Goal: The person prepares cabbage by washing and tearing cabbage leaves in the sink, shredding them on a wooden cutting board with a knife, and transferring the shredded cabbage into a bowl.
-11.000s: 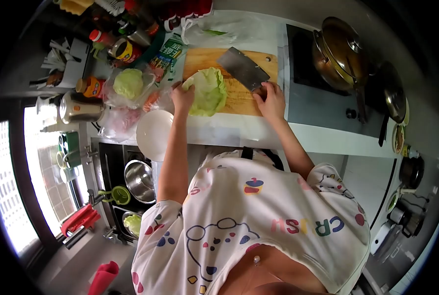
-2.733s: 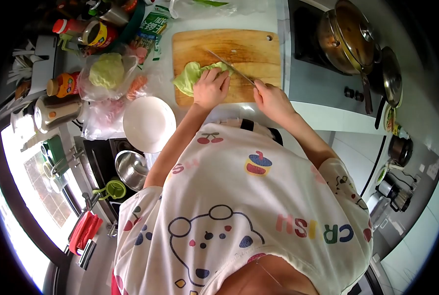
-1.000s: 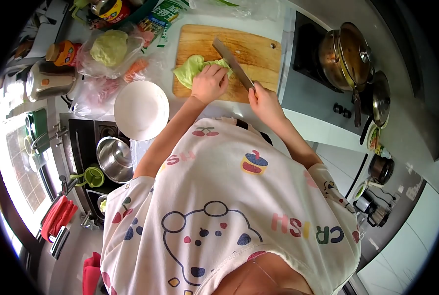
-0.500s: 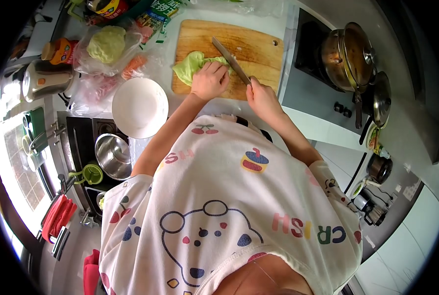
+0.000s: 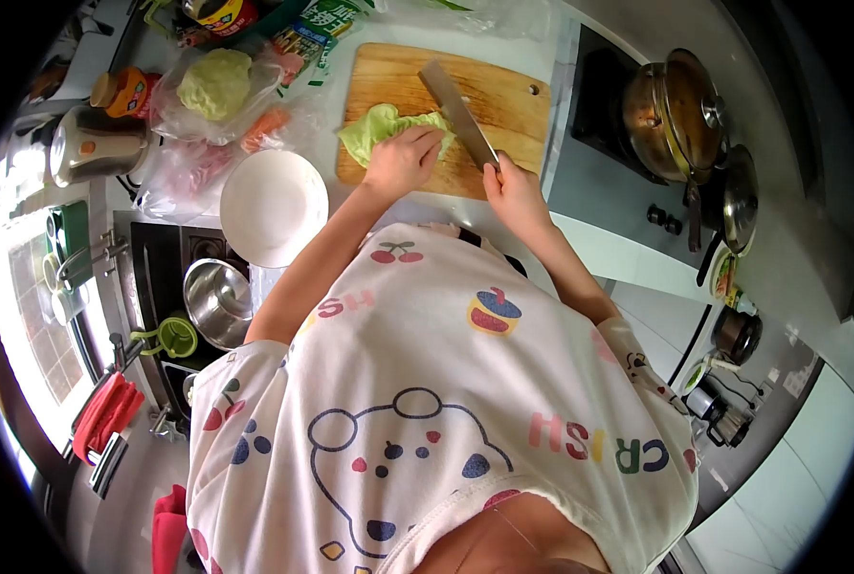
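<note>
Light green cabbage leaves (image 5: 369,132) lie on the left half of a wooden cutting board (image 5: 503,81). My left hand (image 5: 404,161) presses on the leaves with its fingers bent and drawn together, holding them against the board. In my right hand (image 5: 517,191) is the handle of a kitchen knife (image 5: 458,113), fingers wrapped round it. The broad blade slants up and to the left over the board, just right of the leaves, its flat side showing. Whether the edge touches the leaf cannot be made out.
A white bowl (image 5: 274,209) stands left of my left forearm. Beyond it are a bagged cabbage (image 5: 214,84) and a sink with a steel bowl (image 5: 218,302). On the right, a lidded pot (image 5: 658,120) sits on the stove (image 5: 594,187).
The knife's blade has turned so more of its flat side shows, and it sits slightly further right. My left hand has shifted a little left on the leaves.
</note>
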The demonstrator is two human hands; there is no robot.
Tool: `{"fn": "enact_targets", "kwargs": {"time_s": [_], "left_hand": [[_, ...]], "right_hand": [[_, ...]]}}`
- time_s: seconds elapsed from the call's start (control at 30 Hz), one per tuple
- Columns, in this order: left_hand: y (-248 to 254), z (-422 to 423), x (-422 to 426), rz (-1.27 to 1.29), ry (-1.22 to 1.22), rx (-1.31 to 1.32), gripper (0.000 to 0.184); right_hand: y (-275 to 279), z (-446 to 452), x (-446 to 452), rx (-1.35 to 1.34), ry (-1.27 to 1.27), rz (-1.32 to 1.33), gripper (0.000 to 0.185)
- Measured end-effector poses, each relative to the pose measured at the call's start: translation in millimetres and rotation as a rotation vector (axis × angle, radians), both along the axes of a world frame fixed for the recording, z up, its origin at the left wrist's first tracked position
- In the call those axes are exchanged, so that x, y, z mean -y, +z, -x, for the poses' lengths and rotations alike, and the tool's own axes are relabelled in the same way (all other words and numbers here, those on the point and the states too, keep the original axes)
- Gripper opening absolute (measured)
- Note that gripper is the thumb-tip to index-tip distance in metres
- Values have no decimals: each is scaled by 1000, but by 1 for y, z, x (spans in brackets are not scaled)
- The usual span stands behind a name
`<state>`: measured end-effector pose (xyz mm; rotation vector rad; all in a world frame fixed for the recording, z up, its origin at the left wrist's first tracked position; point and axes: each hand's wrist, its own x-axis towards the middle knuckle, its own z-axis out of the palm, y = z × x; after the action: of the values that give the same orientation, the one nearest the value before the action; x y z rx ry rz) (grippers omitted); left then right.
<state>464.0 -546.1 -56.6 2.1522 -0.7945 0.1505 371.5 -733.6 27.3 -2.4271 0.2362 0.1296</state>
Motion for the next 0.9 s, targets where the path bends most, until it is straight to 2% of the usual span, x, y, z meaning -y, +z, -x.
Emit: {"fn": "enact_targets", "kwargs": {"time_s": [0.63, 0.9], "left_hand": [[-4, -2, 3, -7, 23, 23, 14], [-4, -1, 3, -1, 43, 34, 14]], "right_hand": [[2, 0, 1, -96, 83, 64, 15], [-32, -17, -7, 37, 23, 21, 17]]}}
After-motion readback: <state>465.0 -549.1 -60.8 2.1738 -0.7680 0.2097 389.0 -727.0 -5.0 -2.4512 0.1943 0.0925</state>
